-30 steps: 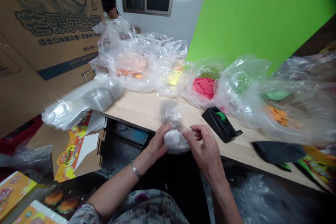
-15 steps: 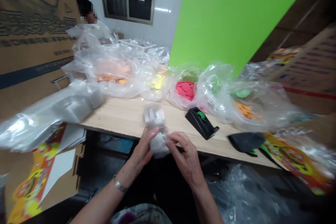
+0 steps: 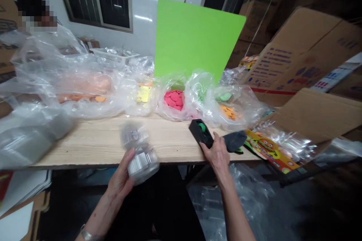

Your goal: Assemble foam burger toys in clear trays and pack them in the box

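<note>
Stack of clear plastic cups (image 3: 140, 162) is gripped low in L hand (image 3: 120, 173), fingers curled round its base, held above wooden table (image 3: 85, 147). R hand (image 3: 216, 154), part-open, has been moved off stack since earlier frame, to black tape dispenser (image 3: 199, 132); whether it's held can't be told.

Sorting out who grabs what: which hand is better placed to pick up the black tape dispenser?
Right, probably: the right hand is at the near end of the black tape dispenser. The left hand is farther off, holding a bagged stack of clear plastic containers.
</note>
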